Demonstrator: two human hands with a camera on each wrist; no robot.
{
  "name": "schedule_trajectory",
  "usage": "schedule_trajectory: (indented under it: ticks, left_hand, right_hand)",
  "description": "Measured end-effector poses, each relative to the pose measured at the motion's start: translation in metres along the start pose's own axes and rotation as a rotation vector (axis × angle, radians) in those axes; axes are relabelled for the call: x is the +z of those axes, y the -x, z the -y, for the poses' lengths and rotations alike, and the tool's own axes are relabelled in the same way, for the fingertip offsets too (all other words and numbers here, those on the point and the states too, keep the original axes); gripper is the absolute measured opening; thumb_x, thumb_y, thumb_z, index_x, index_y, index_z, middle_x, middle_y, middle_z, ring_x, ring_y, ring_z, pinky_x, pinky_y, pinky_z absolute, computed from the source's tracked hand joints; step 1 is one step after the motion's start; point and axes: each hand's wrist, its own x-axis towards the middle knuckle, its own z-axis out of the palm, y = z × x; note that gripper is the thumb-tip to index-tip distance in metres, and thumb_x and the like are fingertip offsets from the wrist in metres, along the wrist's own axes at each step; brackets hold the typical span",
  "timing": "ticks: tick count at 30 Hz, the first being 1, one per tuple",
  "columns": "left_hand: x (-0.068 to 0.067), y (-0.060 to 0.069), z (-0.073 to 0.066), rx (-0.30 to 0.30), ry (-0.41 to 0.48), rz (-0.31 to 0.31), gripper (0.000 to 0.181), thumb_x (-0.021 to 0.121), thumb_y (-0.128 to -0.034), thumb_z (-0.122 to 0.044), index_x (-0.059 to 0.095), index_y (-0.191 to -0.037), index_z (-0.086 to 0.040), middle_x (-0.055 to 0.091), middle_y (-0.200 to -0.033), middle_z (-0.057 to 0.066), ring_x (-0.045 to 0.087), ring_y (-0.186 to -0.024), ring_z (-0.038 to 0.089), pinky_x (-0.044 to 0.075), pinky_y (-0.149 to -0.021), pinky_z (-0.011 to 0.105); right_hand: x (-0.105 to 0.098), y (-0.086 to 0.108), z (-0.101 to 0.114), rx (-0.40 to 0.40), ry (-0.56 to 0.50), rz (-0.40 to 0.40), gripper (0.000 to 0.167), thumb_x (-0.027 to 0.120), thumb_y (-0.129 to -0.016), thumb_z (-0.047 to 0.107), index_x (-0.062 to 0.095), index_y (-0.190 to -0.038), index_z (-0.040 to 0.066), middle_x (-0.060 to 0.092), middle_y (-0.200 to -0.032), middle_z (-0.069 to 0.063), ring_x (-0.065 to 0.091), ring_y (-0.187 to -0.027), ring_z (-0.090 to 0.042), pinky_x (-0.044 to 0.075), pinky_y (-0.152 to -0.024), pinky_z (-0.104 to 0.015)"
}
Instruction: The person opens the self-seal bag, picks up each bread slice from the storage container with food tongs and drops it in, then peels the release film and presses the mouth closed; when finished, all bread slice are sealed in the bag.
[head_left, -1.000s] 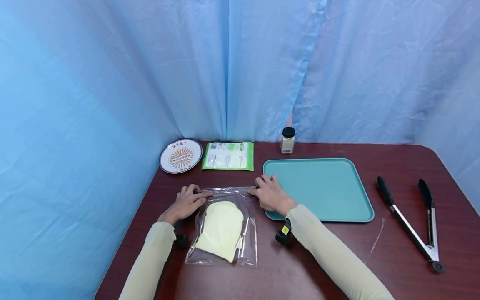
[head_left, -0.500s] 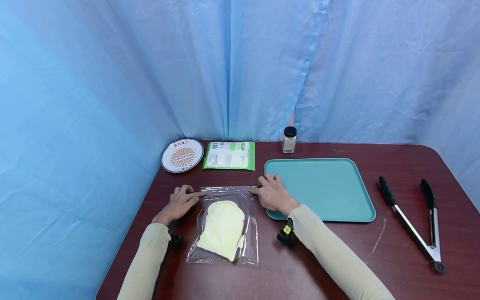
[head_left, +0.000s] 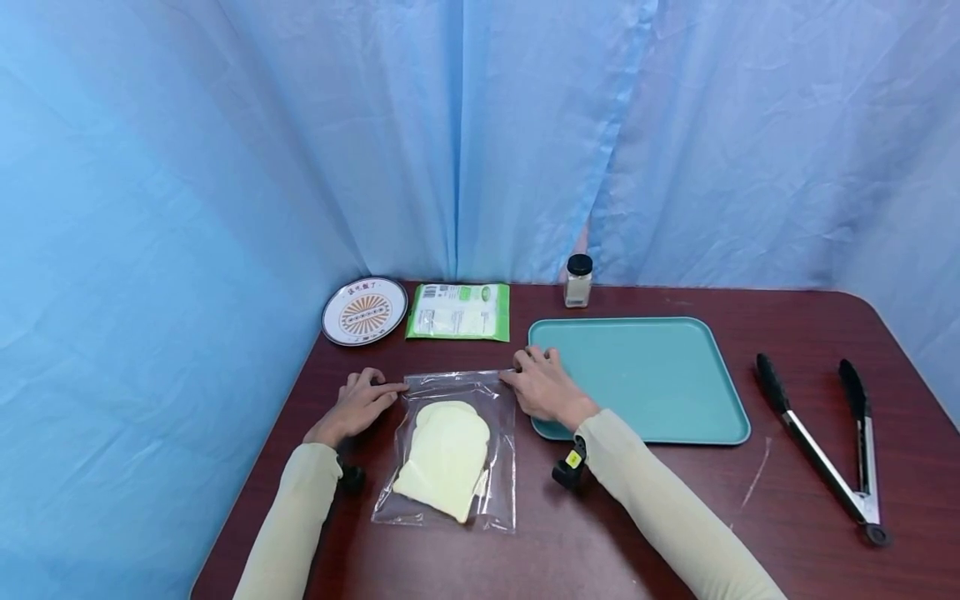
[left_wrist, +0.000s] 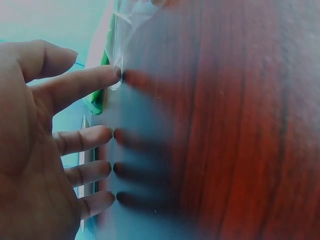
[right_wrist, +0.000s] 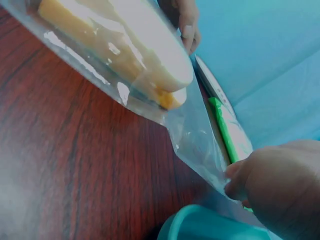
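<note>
A clear plastic bag (head_left: pixel 501 425) lies flat on the dark wooden table, with slices of bread (head_left: pixel 444 458) stacked inside it. My left hand (head_left: pixel 354 410) is at the bag's far left corner. In the left wrist view, the extended index fingertip (left_wrist: pixel 116 75) touches the plastic while the thumb stays apart and the other fingertips rest on the table. At the far right corner, my right hand (head_left: pixel 549 392) pinches the bag's edge, seen close up in the right wrist view, where the thumb (right_wrist: pixel 240 172) is at the film. Part of that grip is hidden.
A teal tray (head_left: pixel 637 383) stands right of the bag, close to my right hand. Beyond the bag are a patterned plate (head_left: pixel 365 312), a green-and-white packet (head_left: pixel 458 312) and a black-lidded jar (head_left: pixel 578 282). Spread tongs (head_left: pixel 821 458) lie far right.
My left hand has shifted slightly left, and its index finger now reaches only the bag's far left corner. The right hand stays at its corner. Bread and bag have hardly moved.
</note>
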Motion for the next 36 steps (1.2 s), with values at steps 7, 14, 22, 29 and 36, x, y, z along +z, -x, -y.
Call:
schedule_trajectory:
  ticks: [7,14,22,29,36]
  left_hand:
    - [0.001,-0.005,-0.002,-0.001,0.004,-0.005,0.038,0.045,-0.1048,-0.026,0.064,-0.137,-0.02,0.045,-0.128,0.015,0.036,-0.114,0.033,0.03,-0.092,0.052]
    - [0.003,-0.005,-0.003,-0.029,-0.006,0.0,0.039,0.045,-0.1041,-0.026,0.063,-0.138,-0.02,0.044,-0.13,0.016,0.035,-0.115,0.034,0.03,-0.093,0.053]
    - [0.003,-0.004,-0.004,-0.027,-0.015,-0.001,0.039,0.046,-0.1041,-0.025,0.062,-0.139,-0.021,0.044,-0.131,0.017,0.035,-0.116,0.035,0.031,-0.095,0.055]
    - [0.002,-0.005,-0.004,-0.036,-0.013,0.002,0.038,0.045,-0.1048,-0.025,0.062,-0.139,-0.021,0.044,-0.132,0.016,0.034,-0.117,0.036,0.03,-0.096,0.057]
    - [0.003,-0.005,-0.004,-0.035,-0.017,-0.002,0.038,0.045,-0.1046,-0.025,0.062,-0.139,-0.021,0.043,-0.134,0.017,0.034,-0.117,0.036,0.03,-0.097,0.058]
  right_hand:
    - [-0.011,-0.008,0.012,-0.083,0.0,0.041,0.043,0.042,-0.104,0.009,0.055,-0.143,0.022,0.059,-0.124,-0.011,0.05,-0.111,-0.031,0.034,-0.081,-0.043]
    - [-0.005,-0.017,0.022,-0.104,0.045,0.112,0.045,0.041,-0.106,0.012,0.052,-0.146,0.028,0.056,-0.123,-0.011,0.047,-0.104,-0.029,0.036,-0.084,-0.042]
    - [0.002,-0.014,0.021,-0.074,0.031,0.135,0.046,0.046,-0.104,0.01,0.056,-0.143,0.032,0.054,-0.115,-0.011,0.04,-0.094,-0.027,0.028,-0.079,-0.041]
    - [-0.001,-0.01,0.011,-0.036,0.043,0.139,0.044,0.049,-0.103,0.011,0.059,-0.139,0.034,0.055,-0.112,-0.009,0.036,-0.087,-0.024,0.023,-0.076,-0.041]
    - [-0.009,-0.02,0.025,-0.046,0.074,0.203,0.043,0.046,-0.105,0.015,0.053,-0.144,0.031,0.059,-0.123,-0.007,0.051,-0.099,-0.024,0.037,-0.085,-0.042]
